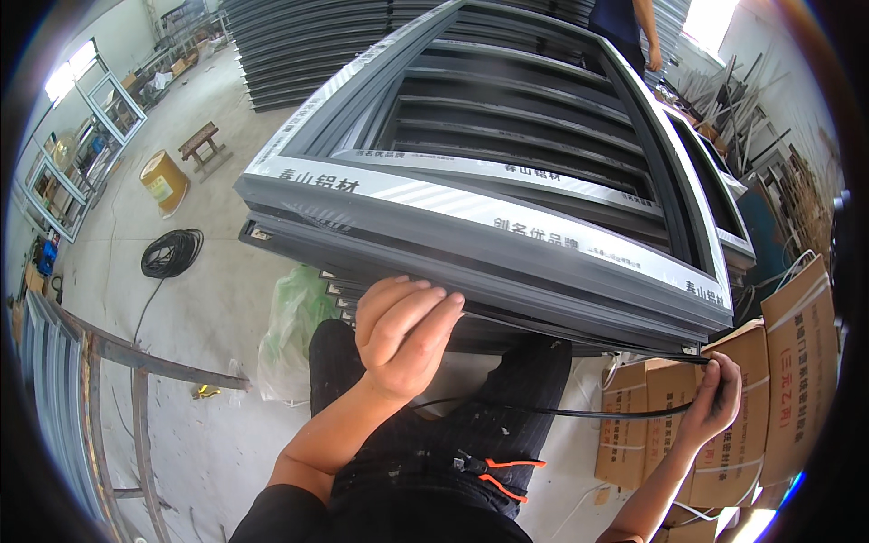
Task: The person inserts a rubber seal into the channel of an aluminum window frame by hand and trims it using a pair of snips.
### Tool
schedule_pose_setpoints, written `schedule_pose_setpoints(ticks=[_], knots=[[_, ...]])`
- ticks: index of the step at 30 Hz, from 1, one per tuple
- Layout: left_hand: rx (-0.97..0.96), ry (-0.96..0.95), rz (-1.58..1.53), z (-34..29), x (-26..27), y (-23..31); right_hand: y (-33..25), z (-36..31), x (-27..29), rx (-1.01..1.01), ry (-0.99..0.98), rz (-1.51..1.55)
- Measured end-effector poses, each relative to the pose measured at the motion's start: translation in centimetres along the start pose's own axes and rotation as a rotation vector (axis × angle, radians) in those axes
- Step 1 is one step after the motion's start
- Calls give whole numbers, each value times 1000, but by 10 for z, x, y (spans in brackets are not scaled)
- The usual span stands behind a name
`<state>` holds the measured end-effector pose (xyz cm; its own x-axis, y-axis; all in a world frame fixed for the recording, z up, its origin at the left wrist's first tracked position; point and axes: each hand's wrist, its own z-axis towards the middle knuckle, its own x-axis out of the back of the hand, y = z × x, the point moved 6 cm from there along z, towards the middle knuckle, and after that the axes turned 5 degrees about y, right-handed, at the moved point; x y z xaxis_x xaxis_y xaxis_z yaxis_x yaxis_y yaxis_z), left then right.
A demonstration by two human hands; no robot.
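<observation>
In front of me a stack of dark grey metal window frames [579,281] carries white printed protective film on top. A thin black rubber strip [615,414] runs along the near side of a lower frame. My left hand [407,335] is closed, its fingertips pressed at that side where the strip meets them. At the near right corner my right hand [715,398] is closed round the strip. From there the strip loops back leftward over my legs, passing out of sight behind my left forearm. Orange-handled pliers [502,478] lie against my thigh.
Cardboard boxes [797,380] stand at right. A rusty metal rack [140,362] holds profiles at left. On the floor are a black coil [172,253], a yellow drum [164,183], a wooden bench [201,145] and greenish plastic wrap [294,335]. Another person's arm [648,32] shows beyond the frames.
</observation>
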<state>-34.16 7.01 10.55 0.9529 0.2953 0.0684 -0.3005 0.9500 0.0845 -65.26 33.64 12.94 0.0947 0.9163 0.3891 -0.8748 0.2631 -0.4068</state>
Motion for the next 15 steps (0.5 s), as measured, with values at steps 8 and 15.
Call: schedule_pose_setpoints(ticks=[8, 15], knots=[[-30, -49, -30, 7, 2, -6, 0, 6, -12, -47, -1, 8], [44, -137, 15, 14, -4, 12, -4, 5, -11, 38, 9, 19]])
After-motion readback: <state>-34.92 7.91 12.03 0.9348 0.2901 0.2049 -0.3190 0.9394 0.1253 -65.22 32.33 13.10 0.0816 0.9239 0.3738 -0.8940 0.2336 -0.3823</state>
